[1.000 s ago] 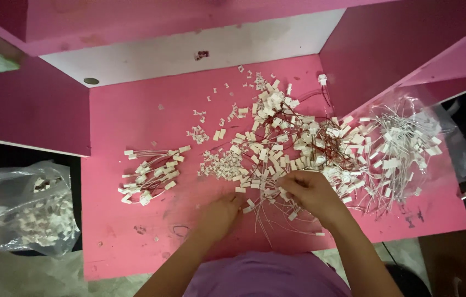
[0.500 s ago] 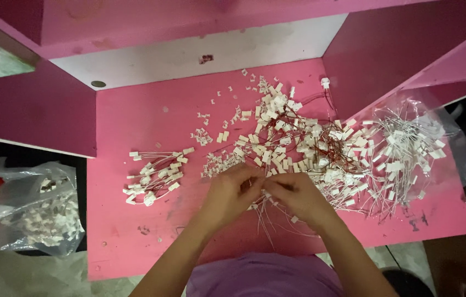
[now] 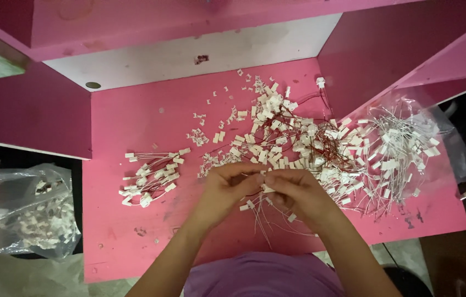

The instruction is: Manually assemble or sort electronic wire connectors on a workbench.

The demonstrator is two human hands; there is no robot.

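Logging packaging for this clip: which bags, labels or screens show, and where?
Clear bag: left of the pink table, crumpled, holding small white pieces.
Clear sheet: table's right side, under white-tipped wires; whether it is a bag cannot be told.
Labels, signs, screens: none visible.

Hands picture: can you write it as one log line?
left hand: pinching small white plug | right hand: pinching same plug | wires: hanging below | table: pink
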